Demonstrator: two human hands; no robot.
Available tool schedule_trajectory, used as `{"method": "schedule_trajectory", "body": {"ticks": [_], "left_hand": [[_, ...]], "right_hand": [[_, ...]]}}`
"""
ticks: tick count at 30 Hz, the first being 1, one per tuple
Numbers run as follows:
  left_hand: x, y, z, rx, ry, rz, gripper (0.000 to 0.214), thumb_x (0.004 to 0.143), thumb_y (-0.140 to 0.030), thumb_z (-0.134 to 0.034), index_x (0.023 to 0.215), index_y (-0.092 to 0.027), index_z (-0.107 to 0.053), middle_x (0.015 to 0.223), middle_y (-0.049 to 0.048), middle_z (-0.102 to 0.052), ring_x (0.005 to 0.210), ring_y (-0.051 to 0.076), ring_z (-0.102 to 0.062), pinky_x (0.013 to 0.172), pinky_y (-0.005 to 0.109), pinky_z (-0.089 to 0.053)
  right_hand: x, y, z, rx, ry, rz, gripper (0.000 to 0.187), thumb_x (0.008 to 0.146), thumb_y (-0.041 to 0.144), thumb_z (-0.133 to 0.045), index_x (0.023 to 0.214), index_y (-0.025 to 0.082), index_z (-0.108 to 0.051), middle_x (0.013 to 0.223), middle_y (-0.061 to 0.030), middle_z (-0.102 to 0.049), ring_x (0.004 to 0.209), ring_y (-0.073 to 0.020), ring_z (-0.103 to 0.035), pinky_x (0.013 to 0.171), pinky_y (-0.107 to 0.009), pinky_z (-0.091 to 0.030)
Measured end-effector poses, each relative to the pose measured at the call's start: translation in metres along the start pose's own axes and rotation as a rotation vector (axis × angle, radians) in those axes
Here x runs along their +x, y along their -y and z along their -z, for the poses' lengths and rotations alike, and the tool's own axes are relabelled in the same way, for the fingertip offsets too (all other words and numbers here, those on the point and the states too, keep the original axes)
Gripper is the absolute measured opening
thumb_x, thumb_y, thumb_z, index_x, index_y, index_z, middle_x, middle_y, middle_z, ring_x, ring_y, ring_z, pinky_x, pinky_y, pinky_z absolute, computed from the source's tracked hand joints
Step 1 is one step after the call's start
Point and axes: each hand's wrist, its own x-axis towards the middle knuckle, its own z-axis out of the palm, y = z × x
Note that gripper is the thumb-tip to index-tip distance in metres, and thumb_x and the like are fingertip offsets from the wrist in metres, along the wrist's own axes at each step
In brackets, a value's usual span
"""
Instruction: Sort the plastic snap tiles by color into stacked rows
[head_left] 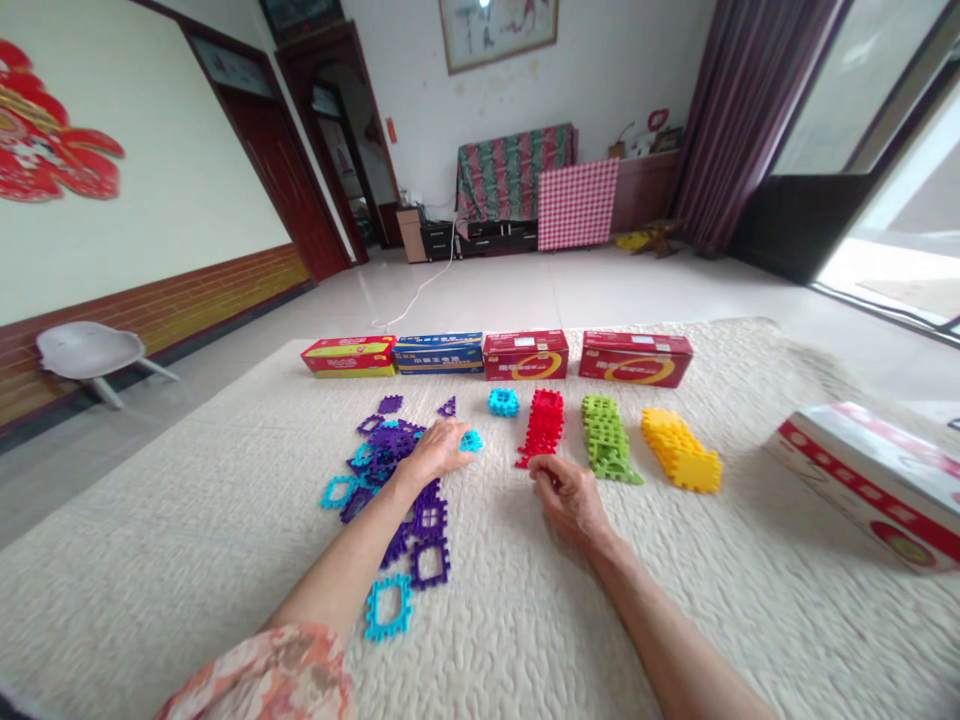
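Note:
My left hand (439,447) rests over a loose heap of purple and cyan frame tiles (390,470), its fingers closed on a cyan tile (471,441). My right hand (570,497) lies on the cream mat (225,540) with fingers curled, just below the near end of a red tile stack (544,425); nothing shows in it. A small cyan stack (503,402) sits beyond the left hand. A green stack (606,436) and a yellow stack (680,449) lie in rows to the right.
Several cartons (495,356) stand in a row at the mat's far edge. A larger red and white box (874,480) lies at the right. A white chair (90,352) stands by the left wall. Tiled floor and furniture lie beyond.

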Motion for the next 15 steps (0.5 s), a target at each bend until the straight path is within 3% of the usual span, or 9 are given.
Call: {"method": "schedule_trajectory", "body": {"ticks": [3,7,15], "left_hand": [[0.005,0.001,0.002,-0.046,-0.01,0.009,0.046,0.071,-0.02,-0.063,0.116,-0.016,-0.064,0.108,0.0094,-0.066,0.106,0.026,-0.061,0.096,0.035,-0.048],[0.018,-0.004,0.001,-0.109,-0.11,-0.039,0.065,0.068,-0.012,-0.061,0.132,-0.015,-0.05,0.119,0.011,-0.055,0.112,0.024,-0.057,0.1,0.035,-0.047],[0.049,-0.027,-0.014,-0.06,-0.28,-0.139,0.058,0.073,-0.009,-0.062,0.128,-0.023,-0.046,0.119,0.0077,-0.046,0.114,0.023,-0.05,0.1,0.038,-0.046]], "right_hand": [[0.0,0.0,0.0,-0.009,0.002,-0.012,0.017,0.082,0.015,-0.047,0.076,0.019,-0.063,0.065,0.0005,-0.062,0.057,-0.0118,-0.054,0.056,-0.022,-0.036],[0.0,0.002,0.0,-0.001,-0.002,-0.013,0.018,0.082,0.014,-0.047,0.076,0.019,-0.063,0.066,0.0001,-0.063,0.057,-0.0118,-0.054,0.056,-0.021,-0.036],[0.001,0.002,-0.001,0.017,-0.019,-0.008,0.019,0.081,0.012,-0.045,0.075,0.019,-0.062,0.067,-0.0001,-0.063,0.061,-0.0123,-0.057,0.06,-0.021,-0.039]]}}
